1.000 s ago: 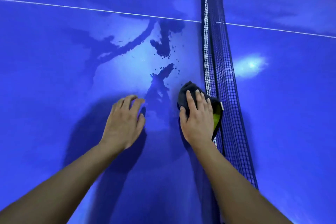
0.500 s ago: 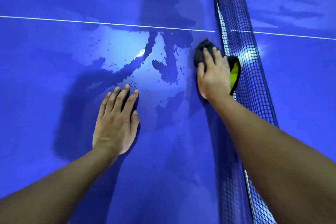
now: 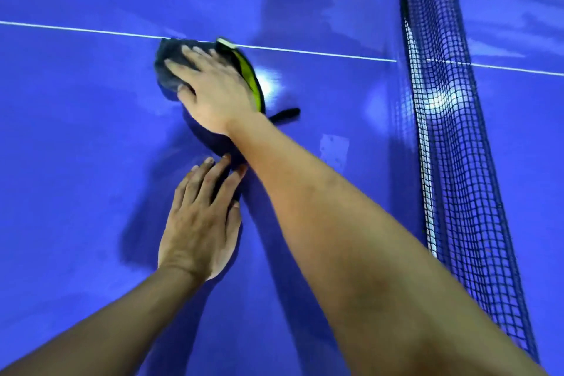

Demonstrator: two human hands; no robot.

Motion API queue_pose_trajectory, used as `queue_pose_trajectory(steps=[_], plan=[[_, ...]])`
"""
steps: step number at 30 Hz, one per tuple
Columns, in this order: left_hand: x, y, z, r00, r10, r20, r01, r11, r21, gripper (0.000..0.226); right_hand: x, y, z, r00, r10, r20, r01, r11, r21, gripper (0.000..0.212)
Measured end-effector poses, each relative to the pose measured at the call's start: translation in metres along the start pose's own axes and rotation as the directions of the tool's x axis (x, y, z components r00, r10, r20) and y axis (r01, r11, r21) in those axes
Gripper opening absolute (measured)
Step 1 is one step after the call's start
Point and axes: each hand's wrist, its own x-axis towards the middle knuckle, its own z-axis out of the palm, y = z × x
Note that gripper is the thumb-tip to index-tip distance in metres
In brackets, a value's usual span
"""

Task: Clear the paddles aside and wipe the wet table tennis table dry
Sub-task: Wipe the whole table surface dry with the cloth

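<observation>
cloth (image 3: 168,50): dark, lime-green edge, blurred, flat at upper centre on white line (image 3: 305,52) | table (image 3: 76,146): blue, possibly damp sheen

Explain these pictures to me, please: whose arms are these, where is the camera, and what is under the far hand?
There is no machine here: a person works with two bare hands. The camera sits on the person's head and looks forward and down, so both arms enter from below. The surface is a blue table tennis table, with a white line across it and the dark net at the right. The right hand presses with straight fingers on a dark cloth with a yellow-green edge, which lies at the white line. The left hand rests flat on the table and holds nothing.
</observation>
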Motion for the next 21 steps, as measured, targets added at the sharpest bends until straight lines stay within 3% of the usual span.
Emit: queue_pose_trajectory(steps=[3,6,12,16,21], plan=[[-0.001,-0.002,0.0,1.0,-0.011,0.005,0.011,1.0,-0.007,0.052,-0.008,0.006,0.003,1.0,-0.007,-0.007,0.007,0.999,0.035,0.049],[-0.001,-0.001,0.002,1.0,-0.021,0.003,0.021,1.0,-0.009,0.054,-0.048,0.059,-0.007,0.972,0.192,-0.135,-0.185,0.981,0.061,0.05],[0.0,0.0,0.002,1.0,-0.029,0.0,0.029,1.0,0.002,0.054,-0.158,0.192,-0.046,0.735,0.626,-0.262,-0.618,0.777,0.123,0.057],[0.0,0.0,0.003,0.999,-0.036,-0.005,0.036,0.999,0.011,0.053,-0.171,0.204,-0.046,0.666,0.682,-0.301,-0.679,0.722,0.134,0.056],[0.0,0.002,0.003,1.0,-0.006,-0.03,0.006,1.0,-0.002,0.053,-0.171,0.206,-0.046,0.682,0.663,-0.31,-0.666,0.738,0.111,0.055]])
